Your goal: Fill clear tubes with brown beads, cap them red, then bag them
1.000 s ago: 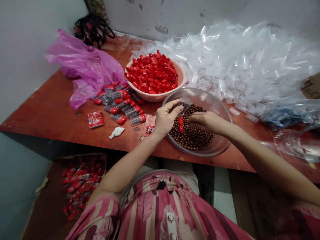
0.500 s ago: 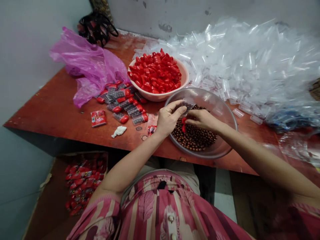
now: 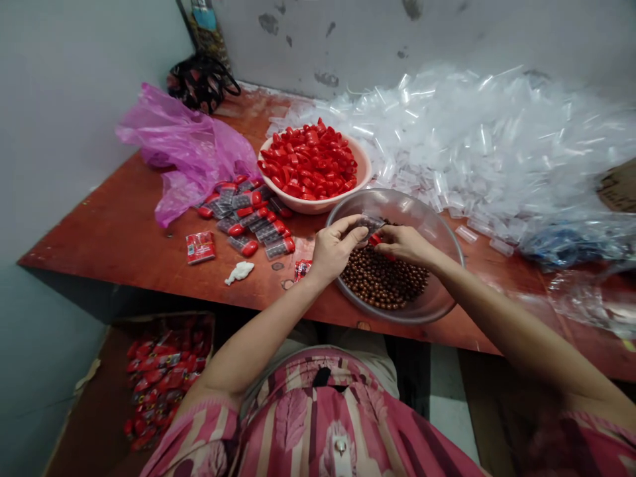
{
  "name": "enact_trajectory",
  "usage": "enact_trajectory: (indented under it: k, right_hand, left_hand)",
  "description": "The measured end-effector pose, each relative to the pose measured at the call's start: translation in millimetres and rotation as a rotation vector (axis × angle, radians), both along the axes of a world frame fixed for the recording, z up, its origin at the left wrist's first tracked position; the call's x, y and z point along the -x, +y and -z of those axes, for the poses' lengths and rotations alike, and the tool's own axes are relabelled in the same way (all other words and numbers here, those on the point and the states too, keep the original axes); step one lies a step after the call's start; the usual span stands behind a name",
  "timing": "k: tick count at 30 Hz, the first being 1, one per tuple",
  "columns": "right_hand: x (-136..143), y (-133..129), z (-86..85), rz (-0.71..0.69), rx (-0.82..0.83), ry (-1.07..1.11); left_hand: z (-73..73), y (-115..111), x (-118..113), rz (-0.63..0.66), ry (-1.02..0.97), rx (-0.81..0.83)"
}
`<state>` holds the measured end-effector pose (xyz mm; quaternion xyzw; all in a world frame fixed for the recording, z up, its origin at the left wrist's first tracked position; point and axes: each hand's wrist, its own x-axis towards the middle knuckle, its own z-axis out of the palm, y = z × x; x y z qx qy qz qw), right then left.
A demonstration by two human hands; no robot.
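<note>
Over the grey bowl point(image 3: 450, 291) of brown beads point(image 3: 392, 281), my left hand point(image 3: 338, 248) is closed on a clear tube point(image 3: 370, 226) filled with dark beads. My right hand point(image 3: 405, 245) pinches a red cap point(image 3: 375, 240) at the tube's open end; whether the two touch is hard to tell. Behind the grey bowl stands a pink bowl point(image 3: 365, 173) heaped with red caps point(image 3: 311, 162). Filled tubes with red ends point(image 3: 253, 218) lie in a pile to the left.
Clear tubes point(image 3: 477, 146) are heaped at the back right. A pink plastic bag point(image 3: 193, 142), a red packet point(image 3: 200, 248), a white crumpled piece point(image 3: 239, 272) and a dark patterned bag point(image 3: 199, 83) lie at the left. Below the table is a box of red items point(image 3: 163, 377).
My right hand has brought the red cap up from above the beads to the end of the tube. The view has shifted, so the table sits slightly lower.
</note>
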<state>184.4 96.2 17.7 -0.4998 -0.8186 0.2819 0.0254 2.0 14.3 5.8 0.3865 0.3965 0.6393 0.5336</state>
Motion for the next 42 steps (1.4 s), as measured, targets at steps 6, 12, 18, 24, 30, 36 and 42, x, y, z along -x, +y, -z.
enact_trajectory:
  k: [6, 12, 18, 24, 30, 36, 42]
  right_hand:
    - [-18.0, -23.7, -25.1, 0.167, 0.011, 0.643]
    - [0.6, -53.7, -26.9, 0.086, -0.201, 0.650]
    - [-6.4, -43.4, -22.5, 0.125, -0.101, 0.807]
    - [-9.9, -41.3, -29.0, 0.104, -0.209, 0.799]
    - [-7.0, -45.0, -39.3, -0.138, -0.401, 0.502]
    - [-13.0, -49.4, -39.7, -0.160, -0.434, 0.474]
    - [-8.7, -56.5, -30.0, -0.077, -0.465, 0.596]
  left_hand:
    - [4.3, 1.6, -0.3, 0.040, 0.220, -0.042]
    - [-0.9, -2.6, 2.2, 0.016, 0.429, -0.118]
    - [-5.2, -6.8, 5.4, 0.117, 0.437, -0.167]
    - [-7.5, -6.9, 3.8, 0.085, 0.526, -0.161]
    - [-1.6, -7.2, 2.7, 0.052, 0.568, -0.155]
    - [0.7, -7.3, 0.6, 0.072, 0.590, -0.191]
    - [-0.3, -5.9, 1.2, 0.104, 0.578, -0.189]
